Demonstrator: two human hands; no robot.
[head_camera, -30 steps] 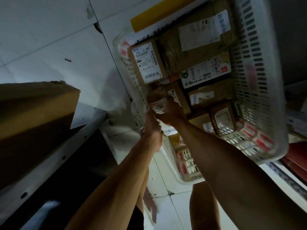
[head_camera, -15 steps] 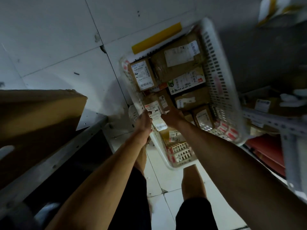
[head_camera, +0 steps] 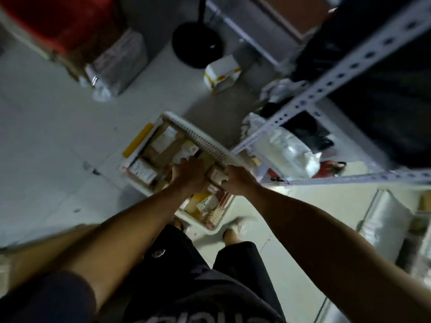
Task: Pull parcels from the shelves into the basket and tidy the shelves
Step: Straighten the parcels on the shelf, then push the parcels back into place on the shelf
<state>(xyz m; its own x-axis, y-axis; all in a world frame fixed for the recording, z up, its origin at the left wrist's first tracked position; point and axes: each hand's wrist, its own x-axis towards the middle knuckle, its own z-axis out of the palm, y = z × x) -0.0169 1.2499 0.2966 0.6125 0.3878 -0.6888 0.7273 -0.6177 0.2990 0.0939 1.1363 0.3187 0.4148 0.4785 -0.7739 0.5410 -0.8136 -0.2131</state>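
Observation:
A white slatted basket [head_camera: 205, 139] stands on the floor in front of my feet, filled with several brown cardboard parcels with white labels. Both hands reach down into its near half. Between them sits a small brown parcel [head_camera: 215, 177] with a pale label. My left hand [head_camera: 189, 174] grips its left side, fingers pointing away from me. My right hand [head_camera: 236, 181] curls around its right side. The frame is blurred, so finger detail is unclear.
A white perforated metal shelf frame [head_camera: 326, 87] runs along the right, with white plastic bags [head_camera: 288, 150] on its low shelf. On the floor beyond the basket lie a white box [head_camera: 222, 72], a black round base [head_camera: 198, 45] and a grey wrapped parcel [head_camera: 119, 64].
The view has swung from close over the basket to higher and farther back. Both hands have moved from the basket's left rim toward its right side, still on the small parcel.

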